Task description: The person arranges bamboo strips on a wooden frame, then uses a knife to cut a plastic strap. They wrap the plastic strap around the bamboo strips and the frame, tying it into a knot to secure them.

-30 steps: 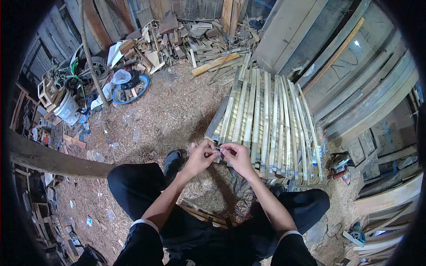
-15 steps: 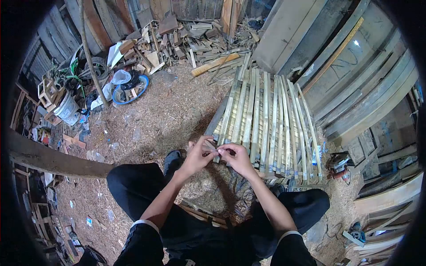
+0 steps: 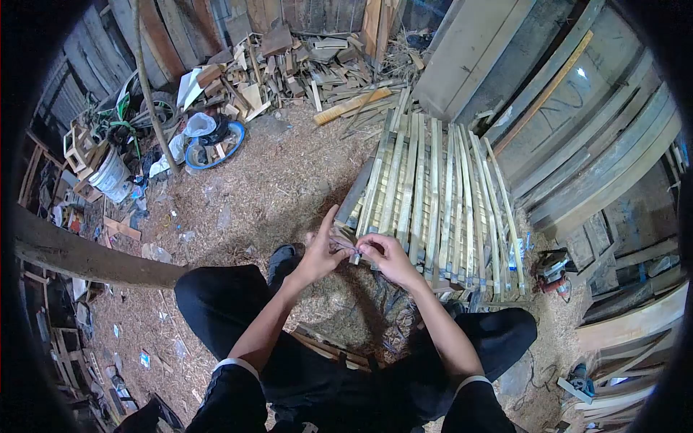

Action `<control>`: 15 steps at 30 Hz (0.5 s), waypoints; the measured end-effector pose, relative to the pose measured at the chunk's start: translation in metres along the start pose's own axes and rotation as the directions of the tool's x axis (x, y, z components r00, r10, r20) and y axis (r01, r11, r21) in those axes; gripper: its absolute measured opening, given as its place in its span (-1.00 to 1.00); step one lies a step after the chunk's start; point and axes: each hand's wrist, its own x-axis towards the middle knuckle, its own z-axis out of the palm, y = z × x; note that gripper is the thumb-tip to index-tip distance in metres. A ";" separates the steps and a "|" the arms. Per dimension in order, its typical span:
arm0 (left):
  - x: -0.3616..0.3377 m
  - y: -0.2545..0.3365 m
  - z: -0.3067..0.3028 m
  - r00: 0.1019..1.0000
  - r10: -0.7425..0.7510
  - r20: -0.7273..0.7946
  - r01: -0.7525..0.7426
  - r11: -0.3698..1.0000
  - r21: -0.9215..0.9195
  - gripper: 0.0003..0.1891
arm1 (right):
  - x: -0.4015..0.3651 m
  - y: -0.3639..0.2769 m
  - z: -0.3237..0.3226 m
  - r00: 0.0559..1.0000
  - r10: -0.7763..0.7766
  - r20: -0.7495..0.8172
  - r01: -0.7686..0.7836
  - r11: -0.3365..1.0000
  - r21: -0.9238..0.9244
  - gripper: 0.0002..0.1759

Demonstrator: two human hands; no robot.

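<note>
My left hand (image 3: 320,252) is at the near left corner of a rack of long pale wooden slats (image 3: 434,173). Its index finger points up and away, while the thumb and other fingers close on something small and thin. Facing it, my right hand (image 3: 390,259) pinches with thumb and index finger at the same spot, the fingertips of both hands almost meeting. What they hold is mostly covered by the fingers, and I cannot tell its kind. The slat ends lie right behind the hands.
Wood offcuts (image 3: 289,68) are heaped along the back wall. A blue basin (image 3: 234,148) and a white bucket (image 3: 112,177) stand at the left. A power tool (image 3: 556,278) lies right of the slats, and planks (image 3: 613,173) lean on the right. Shavings cover the floor.
My left index finger has straightened and lifted away from the other fingers. The right hand keeps its pinch in nearly the same place.
</note>
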 end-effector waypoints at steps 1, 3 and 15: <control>0.000 -0.001 0.000 1.000 0.000 -0.001 0.000 1.000 0.000 0.07 | 0.000 0.001 -0.001 1.000 0.000 0.001 0.000 1.000 -0.001 -0.76; 0.001 -0.002 0.000 0.999 -0.022 0.040 0.025 0.996 -0.082 0.07 | -0.001 0.000 -0.002 1.000 0.017 0.024 -0.017 1.000 0.001 -0.78; 0.001 0.003 -0.004 0.992 -0.014 0.128 0.019 0.999 -0.035 -0.08 | -0.005 -0.010 -0.006 0.973 -0.223 0.064 0.231 0.916 -0.329 -0.82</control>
